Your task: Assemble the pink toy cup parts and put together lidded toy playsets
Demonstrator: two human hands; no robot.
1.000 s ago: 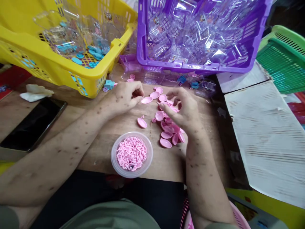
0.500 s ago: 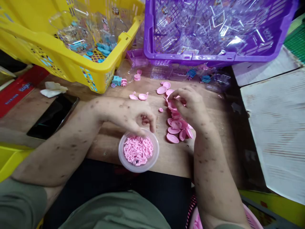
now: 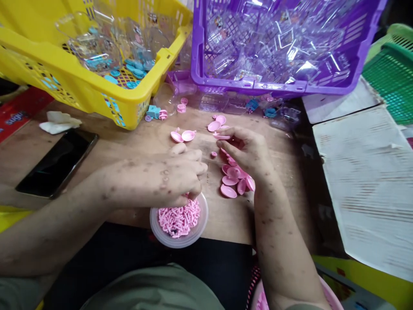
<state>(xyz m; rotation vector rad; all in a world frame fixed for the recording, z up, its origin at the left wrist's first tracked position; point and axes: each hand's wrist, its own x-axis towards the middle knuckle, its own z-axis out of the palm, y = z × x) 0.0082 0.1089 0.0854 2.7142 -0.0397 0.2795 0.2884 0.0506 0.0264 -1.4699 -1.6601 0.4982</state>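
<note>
A clear round tub (image 3: 202,219) of small pink curled plastic pieces (image 3: 179,219) sits at the table's near edge. My left hand (image 3: 161,178) is over its far rim, fingers curled down; the fingertips are partly hidden, so anything in them does not show. My right hand (image 3: 247,148) pinches a shallow pink oval dish (image 3: 222,136) between thumb and forefinger. Beneath and beside that hand lies a pile of similar pink oval dishes (image 3: 229,181). Two pink dishes with small handles (image 3: 182,136) rest farther left, and a tiny round pink piece (image 3: 214,154) lies between my hands.
At the back stand a yellow basket (image 3: 129,92) and a purple basket (image 3: 274,86) of clear plastic parts. A phone (image 3: 58,163) and crumpled white scrap (image 3: 60,122) lie left. Blue and pink toy parts (image 3: 155,113) are by the baskets; white cardboard (image 3: 364,172) is right.
My left hand has turned over, its back now upward and fingers curled above the tub. My right hand has drawn a pink dish slightly left of the pile. The whole view has shifted a little.
</note>
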